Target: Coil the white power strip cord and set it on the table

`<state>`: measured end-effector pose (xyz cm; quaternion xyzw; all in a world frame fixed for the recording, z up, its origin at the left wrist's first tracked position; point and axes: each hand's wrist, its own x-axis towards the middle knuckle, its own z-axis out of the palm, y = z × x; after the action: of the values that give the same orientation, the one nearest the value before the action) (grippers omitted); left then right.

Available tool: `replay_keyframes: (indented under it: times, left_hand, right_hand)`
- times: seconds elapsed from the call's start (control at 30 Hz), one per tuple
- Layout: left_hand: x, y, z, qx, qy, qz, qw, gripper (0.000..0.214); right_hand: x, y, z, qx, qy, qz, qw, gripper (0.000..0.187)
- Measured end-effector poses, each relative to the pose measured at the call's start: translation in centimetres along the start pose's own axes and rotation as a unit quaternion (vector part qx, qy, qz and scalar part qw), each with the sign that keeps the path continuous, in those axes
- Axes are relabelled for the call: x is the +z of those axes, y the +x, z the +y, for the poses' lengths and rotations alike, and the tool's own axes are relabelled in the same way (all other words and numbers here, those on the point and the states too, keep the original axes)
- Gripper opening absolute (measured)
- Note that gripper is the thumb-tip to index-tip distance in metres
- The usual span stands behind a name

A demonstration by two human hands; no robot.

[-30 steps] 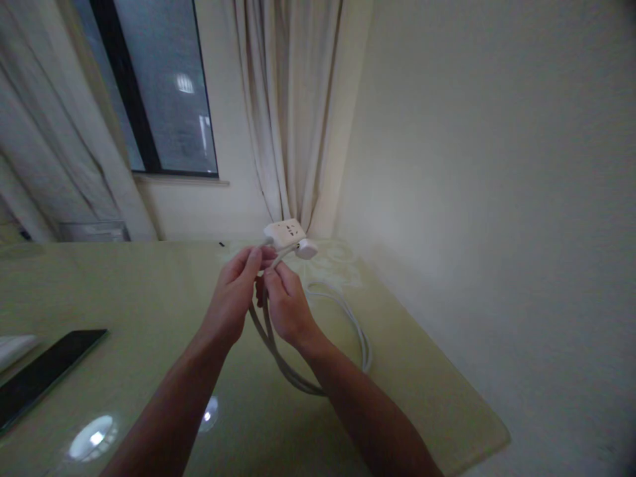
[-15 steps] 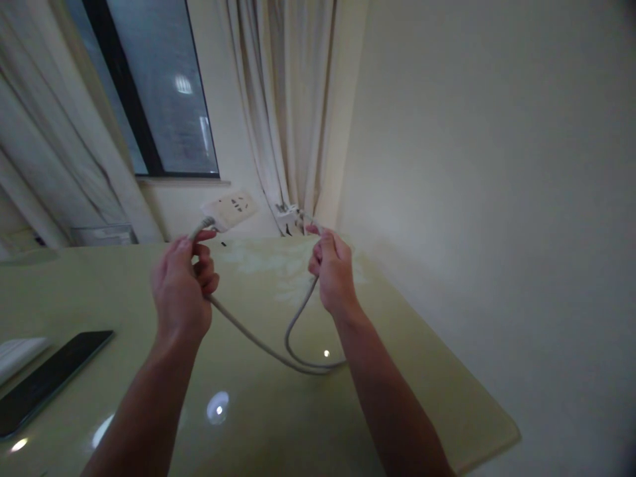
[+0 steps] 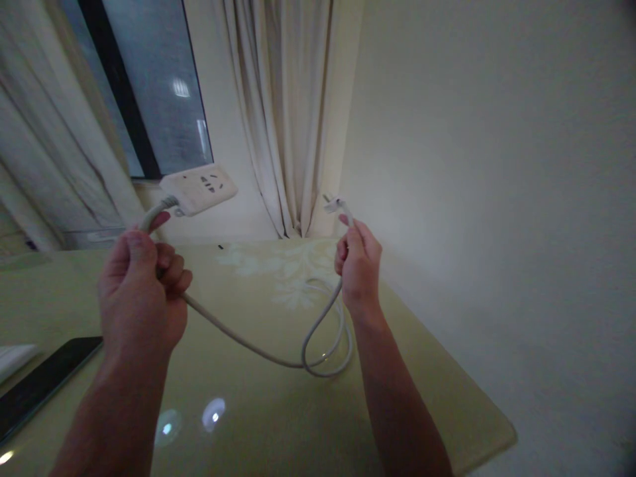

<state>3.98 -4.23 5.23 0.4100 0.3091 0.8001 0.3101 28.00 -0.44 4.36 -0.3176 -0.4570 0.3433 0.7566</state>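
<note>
A white power strip [image 3: 199, 190] with outlet slots facing me hangs in the air on the left. My left hand [image 3: 144, 285] is closed round its grey cord just below the strip's end. On the right, my right hand [image 3: 360, 265] is closed on the cord's other end, and a white plug [image 3: 334, 204] with its prongs sticks out beyond the fingers. Between my hands the grey power cord [image 3: 238, 339] sags down and makes loops close to the tabletop.
The pale green table [image 3: 278, 430] has a glossy surface with a leaf pattern. At the left lie a dark flat slab [image 3: 47, 381] and a white object [image 3: 14, 358]. Curtains [image 3: 278, 119] and a window [image 3: 149, 86] stand behind; a bare wall [image 3: 487, 199] borders the right.
My hands have moved apart. My left hand has brought the power strip left, up and nearer; my right hand has shifted right with the plug, which shows more clearly now.
</note>
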Motion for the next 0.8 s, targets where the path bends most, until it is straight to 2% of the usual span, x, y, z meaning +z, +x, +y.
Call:
replay_keyframes:
  times: [0.07, 0.13, 0.2, 0.3, 0.4, 0.47, 0.53, 0.6, 0.67, 0.8]
  left_hand:
    - [0.8, -0.7, 0.0, -0.016, -0.036, -0.016, 0.999, 0.017]
    - [1.6, -1.5, -0.2, -0.034, -0.074, -0.029, 0.996, 0.011]
    - [2.3, -2.1, -0.4, -0.054, -0.092, -0.040, 0.994, 0.009]
    - [3.0, -2.9, -0.8, -0.082, -0.080, -0.062, 0.992, 0.011]
    - [3.2, -3.4, -1.2, -0.114, -0.064, -0.082, 0.988, 0.014]
    - [3.2, -3.6, -1.5, -0.122, -0.048, -0.094, 0.987, 0.019]
    - [3.2, -3.8, -1.9, -0.104, 0.000, -0.117, 0.988, 0.024]
    - [3.2, -4.0, -2.3, -0.084, 0.075, -0.151, 0.982, 0.030]
    - [3.2, -4.2, -2.6, -0.094, 0.127, -0.174, 0.972, 0.037]
    - [3.3, -4.2, -3.0, -0.168, 0.069, -0.175, 0.968, 0.039]
  right_hand:
    - [1.4, -0.9, 1.2, 0.088, 0.018, -0.071, 0.993, 0.034]
    - [3.1, -2.2, 2.4, 0.185, 0.054, -0.126, 0.973, 0.033]
    - [4.6, -3.6, 3.2, 0.246, 0.083, -0.174, 0.950, 0.032]
    - [5.9, -5.3, 3.4, 0.259, 0.106, -0.211, 0.937, 0.027]
    - [6.2, -6.2, 2.6, 0.241, 0.153, -0.267, 0.920, 0.020]
    - [6.1, -6.4, 2.0, 0.228, 0.184, -0.315, 0.903, 0.023]
    - [6.0, -6.4, 1.7, 0.214, 0.191, -0.317, 0.904, 0.037]
    - [5.9, -6.3, 1.6, 0.200, 0.174, -0.271, 0.925, 0.051]
    - [5.8, -6.1, 1.6, 0.187, 0.155, -0.226, 0.943, 0.055]
    - [5.5, -5.6, 1.7, 0.181, 0.133, -0.216, 0.950, 0.054]
